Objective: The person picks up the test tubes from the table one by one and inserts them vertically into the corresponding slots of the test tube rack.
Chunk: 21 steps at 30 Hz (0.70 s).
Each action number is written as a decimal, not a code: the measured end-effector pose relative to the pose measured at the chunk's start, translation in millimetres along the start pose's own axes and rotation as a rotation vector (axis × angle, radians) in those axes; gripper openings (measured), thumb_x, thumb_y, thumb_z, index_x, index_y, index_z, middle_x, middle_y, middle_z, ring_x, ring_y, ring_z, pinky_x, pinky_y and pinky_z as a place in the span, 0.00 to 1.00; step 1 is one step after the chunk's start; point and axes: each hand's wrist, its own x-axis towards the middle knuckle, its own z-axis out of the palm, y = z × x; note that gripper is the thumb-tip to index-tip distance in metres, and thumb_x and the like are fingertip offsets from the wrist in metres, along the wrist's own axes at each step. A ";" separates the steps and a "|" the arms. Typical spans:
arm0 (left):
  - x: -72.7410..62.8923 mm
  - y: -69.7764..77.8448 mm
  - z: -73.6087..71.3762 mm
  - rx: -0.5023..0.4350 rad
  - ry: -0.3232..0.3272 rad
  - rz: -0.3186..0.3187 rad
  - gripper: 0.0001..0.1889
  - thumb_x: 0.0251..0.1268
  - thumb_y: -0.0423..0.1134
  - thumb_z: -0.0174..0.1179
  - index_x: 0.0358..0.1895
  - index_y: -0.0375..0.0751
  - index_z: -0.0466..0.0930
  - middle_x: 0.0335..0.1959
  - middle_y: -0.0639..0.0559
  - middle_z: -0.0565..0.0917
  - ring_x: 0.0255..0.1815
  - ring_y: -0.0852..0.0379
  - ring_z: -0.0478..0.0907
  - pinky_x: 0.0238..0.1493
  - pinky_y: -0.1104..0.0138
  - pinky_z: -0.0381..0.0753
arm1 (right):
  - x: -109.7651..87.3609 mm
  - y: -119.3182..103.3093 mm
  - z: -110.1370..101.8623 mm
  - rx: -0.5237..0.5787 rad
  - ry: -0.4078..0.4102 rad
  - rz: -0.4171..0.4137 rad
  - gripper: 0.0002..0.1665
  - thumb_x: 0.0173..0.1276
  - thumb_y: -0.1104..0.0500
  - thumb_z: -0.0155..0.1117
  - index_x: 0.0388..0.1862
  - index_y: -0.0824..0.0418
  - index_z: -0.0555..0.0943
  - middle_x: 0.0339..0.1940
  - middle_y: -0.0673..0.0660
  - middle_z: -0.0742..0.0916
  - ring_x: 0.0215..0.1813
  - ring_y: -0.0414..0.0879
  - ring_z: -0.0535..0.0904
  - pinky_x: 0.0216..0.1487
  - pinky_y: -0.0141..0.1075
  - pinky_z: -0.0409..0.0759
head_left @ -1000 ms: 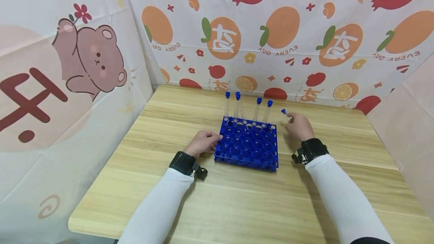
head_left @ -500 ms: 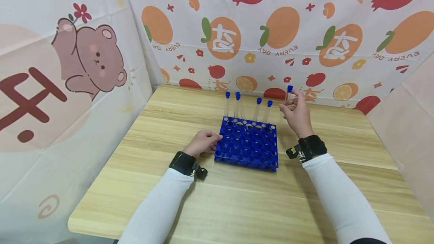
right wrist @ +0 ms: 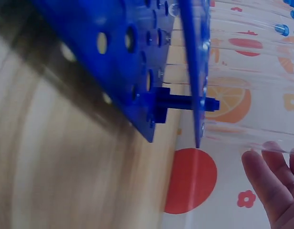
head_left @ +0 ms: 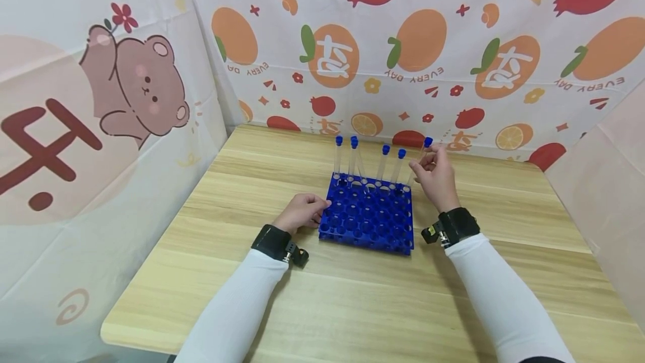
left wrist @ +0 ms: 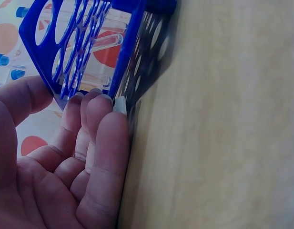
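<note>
A blue test tube rack (head_left: 370, 214) stands on the wooden table. My left hand (head_left: 300, 213) holds its left edge, the thumb at the upper plate and curled fingers against the side in the left wrist view. Between thumb and fingers, my right hand (head_left: 438, 177) pinches a clear test tube with a blue cap (head_left: 428, 142). This tube tilts, its lower end at the rack's back right corner hole; how deep it sits I cannot tell. Several blue-capped test tubes (head_left: 381, 166) stand along the back row. Among them leans a clear tube (head_left: 360, 168), no cap visible on it.
The table (head_left: 322, 307) has its left edge and rounded front left corner in view. Behind it hangs a fruit-printed cloth (head_left: 373, 60), and a bear-printed cloth (head_left: 146, 88) hangs on the left. Both wrists carry black camera straps (head_left: 458, 224).
My right hand has lifted the test tube off the table's right side, turned it more upright and brought it left to the rack's back corner. The left hand and rack have stayed put.
</note>
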 end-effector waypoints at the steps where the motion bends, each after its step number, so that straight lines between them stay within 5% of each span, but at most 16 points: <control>1: -0.1 0.3 -0.1 -0.001 0.001 0.002 0.16 0.67 0.47 0.61 0.43 0.36 0.83 0.30 0.50 0.79 0.30 0.56 0.77 0.33 0.64 0.86 | -0.5 1.1 0.4 -0.008 -0.004 -0.007 0.28 0.69 0.56 0.65 0.62 0.60 0.65 0.38 0.58 0.78 0.36 0.47 0.81 0.30 0.28 0.84; 13: 0.5 1.3 -0.5 -0.005 -0.002 0.000 0.16 0.67 0.47 0.62 0.42 0.36 0.83 0.29 0.51 0.79 0.30 0.57 0.77 0.33 0.65 0.86 | -10.7 12.1 2.7 -0.103 -0.079 -0.018 0.29 0.70 0.55 0.64 0.66 0.60 0.67 0.40 0.59 0.83 0.43 0.53 0.84 0.44 0.44 0.82; 21: 1.7 0.1 -0.8 0.004 -0.001 -0.004 0.15 0.67 0.47 0.62 0.42 0.36 0.83 0.29 0.50 0.79 0.30 0.56 0.77 0.33 0.65 0.86 | -14.2 18.3 4.9 -0.061 -0.101 0.014 0.26 0.70 0.54 0.64 0.63 0.57 0.68 0.40 0.58 0.84 0.40 0.53 0.85 0.38 0.33 0.82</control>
